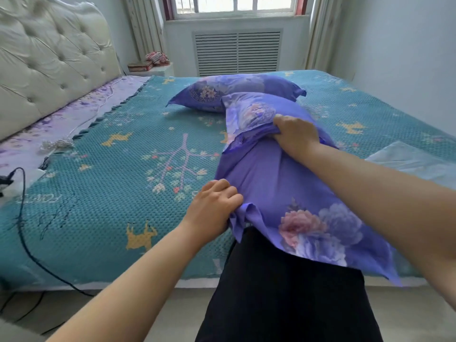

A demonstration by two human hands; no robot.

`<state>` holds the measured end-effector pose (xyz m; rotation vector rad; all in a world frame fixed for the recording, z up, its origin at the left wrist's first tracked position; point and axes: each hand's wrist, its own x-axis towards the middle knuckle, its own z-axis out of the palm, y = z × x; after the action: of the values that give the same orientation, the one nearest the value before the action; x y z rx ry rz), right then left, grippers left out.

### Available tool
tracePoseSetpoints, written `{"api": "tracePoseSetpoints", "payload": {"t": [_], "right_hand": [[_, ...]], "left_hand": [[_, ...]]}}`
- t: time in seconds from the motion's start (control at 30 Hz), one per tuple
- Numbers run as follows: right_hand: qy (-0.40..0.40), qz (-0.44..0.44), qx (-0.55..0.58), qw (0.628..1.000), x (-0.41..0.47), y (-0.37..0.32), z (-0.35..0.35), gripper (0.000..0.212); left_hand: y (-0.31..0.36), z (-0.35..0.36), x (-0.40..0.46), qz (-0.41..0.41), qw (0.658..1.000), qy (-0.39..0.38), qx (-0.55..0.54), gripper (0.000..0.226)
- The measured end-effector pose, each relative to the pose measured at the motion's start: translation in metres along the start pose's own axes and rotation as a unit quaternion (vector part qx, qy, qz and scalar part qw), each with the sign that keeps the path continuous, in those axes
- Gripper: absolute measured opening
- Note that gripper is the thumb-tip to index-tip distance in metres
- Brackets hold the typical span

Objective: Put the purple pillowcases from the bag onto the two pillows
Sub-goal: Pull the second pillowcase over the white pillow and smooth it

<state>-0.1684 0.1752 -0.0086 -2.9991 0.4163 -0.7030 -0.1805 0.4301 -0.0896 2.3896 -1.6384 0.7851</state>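
A pillow in a purple flowered pillowcase lies lengthwise on the teal bedspread, running from the bed's near edge toward the middle. My right hand grips a bunch of its fabric near the far end. My left hand holds the case's near left edge, where the cloth hangs over the bed's side. A second pillow in a matching purple case lies across the bed behind the first. The pillow inside the near case is hidden by the fabric.
A clear plastic bag lies flat at the bed's right side. The tufted cream headboard stands at left, and a black cable trails over the bed's left edge to the floor. A window and a radiator grille are behind.
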Motion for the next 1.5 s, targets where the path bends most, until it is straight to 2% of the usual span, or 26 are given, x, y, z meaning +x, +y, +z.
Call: {"api": "tracePoseSetpoints", "payload": {"t": [0.1, 0.17, 0.23, 0.27, 0.33, 0.37, 0.4, 0.43, 0.5, 0.53, 0.57, 0.6, 0.67, 0.7, 0.73, 0.8, 0.9, 0.97, 1.03, 1.13, 1.2, 1.27, 1.33, 1.4, 1.43, 1.5], "right_hand": [[-0.094, 0.052, 0.146, 0.983, 0.004, -0.012, 0.017, 0.040], [-0.149, 0.024, 0.178, 0.972, -0.004, -0.015, 0.019, 0.061], [-0.162, -0.016, 0.105, 0.981, -0.020, -0.017, 0.017, 0.074], [-0.150, -0.026, 0.051, 0.987, -0.032, -0.019, 0.014, 0.075], [-0.114, -0.042, -0.017, 0.992, -0.056, -0.026, 0.007, 0.071], [-0.117, -0.047, -0.025, 0.992, -0.067, -0.028, 0.003, 0.071], [-0.145, -0.054, -0.021, 0.988, -0.078, -0.029, 0.000, 0.074], [-0.188, -0.065, -0.011, 0.980, -0.087, -0.029, 0.000, 0.078], [-0.268, -0.093, 0.004, 0.959, -0.098, -0.024, 0.004, 0.082], [-0.282, -0.100, 0.013, 0.954, -0.097, -0.019, 0.007, 0.080], [-0.279, -0.096, 0.024, 0.955, -0.092, -0.010, 0.012, 0.076], [-0.265, -0.076, 0.029, 0.961, -0.084, 0.001, 0.017, 0.072], [-0.248, 0.006, 0.012, 0.969, -0.062, 0.038, 0.032, 0.067], [-0.250, 0.058, 0.008, 0.967, -0.052, 0.060, 0.037, 0.067], [-0.258, 0.100, 0.013, 0.961, -0.045, 0.080, 0.043, 0.066], [-0.272, 0.134, 0.034, 0.952, -0.039, 0.103, 0.051, 0.060], [-0.233, 0.130, -0.028, 0.963, -0.036, 0.088, 0.051, 0.047], [-0.173, 0.061, -0.054, 0.981, -0.032, 0.070, 0.044, 0.042], [-0.145, -0.036, -0.033, 0.988, -0.031, 0.058, 0.036, 0.043], [-0.145, -0.166, -0.052, 0.974, -0.036, 0.045, 0.041, 0.034], [-0.165, -0.205, -0.094, 0.960, -0.041, 0.039, 0.051, 0.035], [-0.199, -0.157, -0.127, 0.959, -0.038, 0.043, 0.057, 0.039], [-0.213, -0.055, -0.143, 0.965, -0.029, 0.054, 0.056, 0.043], [-0.192, 0.029, -0.149, 0.970, -0.021, 0.063, 0.056, 0.043], [-0.170, 0.046, -0.163, 0.971, -0.019, 0.065, 0.057, 0.042], [-0.154, 0.054, -0.204, 0.965, -0.018, 0.066, 0.058, 0.038]], "left_hand": [[-0.011, 0.011, -0.019, -0.059, 0.996, -0.066, 0.001, 0.021], [-0.019, 0.023, -0.037, -0.095, 0.986, -0.132, -0.045, 0.024], [-0.029, 0.027, -0.052, -0.135, 0.958, -0.216, -0.131, 0.021], [-0.034, 0.024, -0.056, -0.162, 0.937, -0.266, -0.159, 0.021], [-0.044, 0.010, -0.059, -0.215, 0.883, -0.384, -0.166, 0.024], [-0.049, 0.005, -0.058, -0.231, 0.863, -0.420, -0.161, 0.025], [-0.052, -0.002, -0.054, -0.253, 0.863, -0.409, -0.156, 0.026], [-0.054, -0.007, -0.047, -0.284, 0.885, -0.335, -0.153, 0.029], [-0.051, -0.007, -0.026, -0.321, 0.922, -0.096, -0.195, 0.032], [-0.044, -0.004, -0.014, -0.310, 0.915, -0.029, -0.258, 0.036], [-0.035, -0.001, -0.002, -0.282, 0.904, -0.044, -0.317, 0.041], [-0.024, 0.005, 0.007, -0.251, 0.901, -0.121, -0.333, 0.050], [-0.011, 0.024, 0.014, -0.222, 0.897, -0.295, -0.242, 0.065], [-0.011, 0.030, 0.015, -0.236, 0.893, -0.330, -0.196, 0.068], [-0.014, 0.032, 0.019, -0.258, 0.890, -0.335, -0.168, 0.066], [-0.022, 0.032, 0.029, -0.292, 0.904, -0.278, -0.140, 0.060], [-0.026, 0.038, 0.043, -0.257, 0.943, -0.207, -0.031, 0.056], [-0.024, 0.045, 0.056, -0.223, 0.964, -0.146, -0.023, 0.054], [-0.025, 0.050, 0.074, -0.205, 0.969, -0.127, -0.056, 0.055], [-0.023, 0.060, 0.101, -0.141, 0.972, -0.185, -0.043, 0.059], [-0.018, 0.067, 0.116, -0.088, 0.968, -0.235, -0.031, 0.058], [-0.019, 0.075, 0.129, -0.085, 0.963, -0.256, -0.008, 0.056], [-0.030, 0.079, 0.140, -0.147, 0.962, -0.227, 0.023, 0.051], [-0.048, 0.079, 0.145, -0.222, 0.953, -0.200, 0.059, 0.039], [-0.057, 0.077, 0.145, -0.246, 0.942, -0.216, 0.077, 0.035], [-0.071, 0.073, 0.142, -0.269, 0.911, -0.297, 0.102, 0.037]]}}
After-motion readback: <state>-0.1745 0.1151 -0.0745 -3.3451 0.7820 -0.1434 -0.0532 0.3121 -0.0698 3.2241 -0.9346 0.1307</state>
